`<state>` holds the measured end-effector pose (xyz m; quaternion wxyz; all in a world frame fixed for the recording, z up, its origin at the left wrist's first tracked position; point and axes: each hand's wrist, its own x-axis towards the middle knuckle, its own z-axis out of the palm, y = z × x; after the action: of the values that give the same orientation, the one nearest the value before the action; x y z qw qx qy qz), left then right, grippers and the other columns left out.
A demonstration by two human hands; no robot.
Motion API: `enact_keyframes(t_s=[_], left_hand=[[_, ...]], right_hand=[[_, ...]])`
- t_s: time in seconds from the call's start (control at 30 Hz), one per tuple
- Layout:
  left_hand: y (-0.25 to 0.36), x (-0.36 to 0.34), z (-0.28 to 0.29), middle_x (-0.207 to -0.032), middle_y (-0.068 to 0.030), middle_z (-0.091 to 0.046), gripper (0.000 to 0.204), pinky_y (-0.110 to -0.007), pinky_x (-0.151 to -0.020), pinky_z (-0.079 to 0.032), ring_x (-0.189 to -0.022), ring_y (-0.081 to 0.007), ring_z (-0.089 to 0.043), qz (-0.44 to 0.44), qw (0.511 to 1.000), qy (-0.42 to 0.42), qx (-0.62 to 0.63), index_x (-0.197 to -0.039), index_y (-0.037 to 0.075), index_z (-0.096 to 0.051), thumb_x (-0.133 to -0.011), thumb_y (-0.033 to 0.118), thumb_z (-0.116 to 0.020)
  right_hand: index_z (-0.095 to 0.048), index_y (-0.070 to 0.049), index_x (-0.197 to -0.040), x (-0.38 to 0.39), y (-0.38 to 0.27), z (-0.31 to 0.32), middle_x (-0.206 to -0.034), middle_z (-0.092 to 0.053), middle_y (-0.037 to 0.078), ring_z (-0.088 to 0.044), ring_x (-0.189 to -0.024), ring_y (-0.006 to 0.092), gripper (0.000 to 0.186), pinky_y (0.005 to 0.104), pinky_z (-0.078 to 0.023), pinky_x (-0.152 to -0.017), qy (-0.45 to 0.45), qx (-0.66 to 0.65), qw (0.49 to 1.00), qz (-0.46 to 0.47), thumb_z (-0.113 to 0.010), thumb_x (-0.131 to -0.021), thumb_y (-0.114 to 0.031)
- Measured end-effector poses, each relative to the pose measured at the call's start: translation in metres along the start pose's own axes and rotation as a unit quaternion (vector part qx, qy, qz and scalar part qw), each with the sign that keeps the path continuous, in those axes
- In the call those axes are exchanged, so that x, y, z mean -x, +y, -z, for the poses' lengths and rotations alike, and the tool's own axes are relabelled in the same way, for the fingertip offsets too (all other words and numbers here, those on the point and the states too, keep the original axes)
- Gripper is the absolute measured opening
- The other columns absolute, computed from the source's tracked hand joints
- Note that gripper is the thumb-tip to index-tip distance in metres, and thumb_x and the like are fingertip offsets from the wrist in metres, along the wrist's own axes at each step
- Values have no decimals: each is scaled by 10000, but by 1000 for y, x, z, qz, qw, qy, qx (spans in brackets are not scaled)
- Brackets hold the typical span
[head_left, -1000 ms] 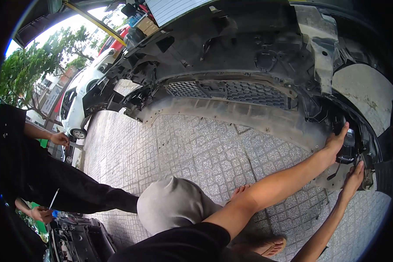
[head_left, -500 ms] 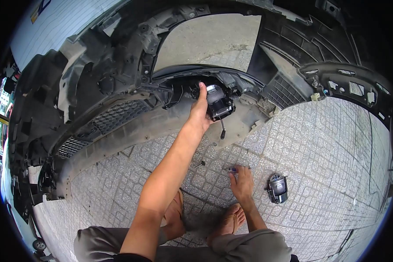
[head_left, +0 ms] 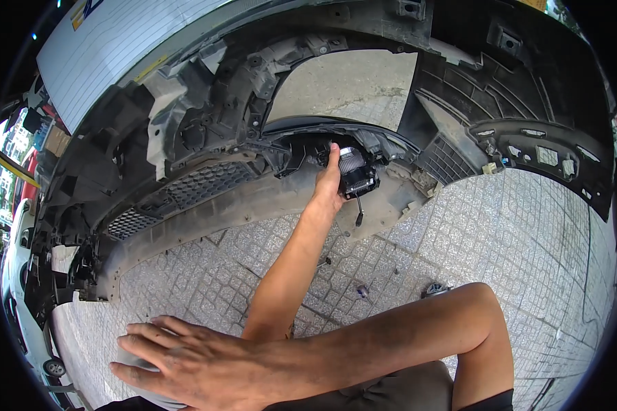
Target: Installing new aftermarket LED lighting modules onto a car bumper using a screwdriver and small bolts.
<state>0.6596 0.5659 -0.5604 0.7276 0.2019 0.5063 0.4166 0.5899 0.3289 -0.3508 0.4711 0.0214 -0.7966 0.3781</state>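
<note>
My left hand (head_left: 328,183) reaches forward and grips a black fog lamp (head_left: 356,164), its thumb along the side and the other fingers hidden behind. The lamp has grey ribs, and a short black cable (head_left: 359,214) dangles from its lower end. It is held against the inner side of a large black car bumper (head_left: 206,123), below the wide opening. My right arm crosses over the left one. My right hand (head_left: 185,359) lies flat with fingers apart on my left knee, holding nothing.
On the patterned paving (head_left: 404,240) lie a small purplish object (head_left: 362,291) and a small dark piece (head_left: 324,262). A second lamp (head_left: 435,290) is mostly hidden behind my right forearm. Parked cars (head_left: 31,329) stand at the far left.
My right hand has left the small purplish object on the paving and swung left across my body onto my left knee. The left hand keeps the lamp; the view has shifted slightly.
</note>
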Motion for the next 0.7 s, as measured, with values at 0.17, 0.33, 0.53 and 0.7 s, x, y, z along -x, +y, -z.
enact_keyframes(t_s=[0.17, 0.33, 0.53, 0.7], left_hand=[[5, 7, 2, -1049, -104, -730, 702, -458, -669, -641, -856, -254, -756, 2, 999, 34, 19, -1207, 45, -628, -911, 681, -667], [4, 5, 0, -1017, -113, -738, 646, -472, -638, -646, -806, -265, -763, -15, 997, 35, 64, -1169, 25, -633, -923, 620, -694], [5, 14, -13, -972, -124, -743, 609, -451, -592, -643, -757, -262, -761, -13, 996, 60, 71, -1119, 17, -648, -913, 584, -730], [6, 9, -11, -998, -122, -740, 631, -465, -630, -636, -795, -267, -755, -40, 997, 34, 62, -1133, 32, -651, -904, 617, -713]], right_hand=[[-517, -20, -1462, -19, -13, -21, -1295, -577, 276, -547, -1235, 413, 700, 538, -443, -1038, -144, -115, 982, -51, -623, -976, -511], [-505, 16, -1455, -40, -17, -24, -1286, -585, 284, -540, -1264, 437, 732, 517, -460, -1049, -164, -215, 953, -136, -654, -959, -502], [-510, 38, -1438, -50, -32, -42, -1166, -641, 301, -637, -1142, 416, 708, 494, -519, -985, -98, -372, 917, -106, -661, -965, -467], [-569, 33, -1231, -45, -25, -43, -914, -664, 197, -684, -851, 359, 403, 469, -530, -804, -65, -193, 960, -195, -580, -1032, -317]])
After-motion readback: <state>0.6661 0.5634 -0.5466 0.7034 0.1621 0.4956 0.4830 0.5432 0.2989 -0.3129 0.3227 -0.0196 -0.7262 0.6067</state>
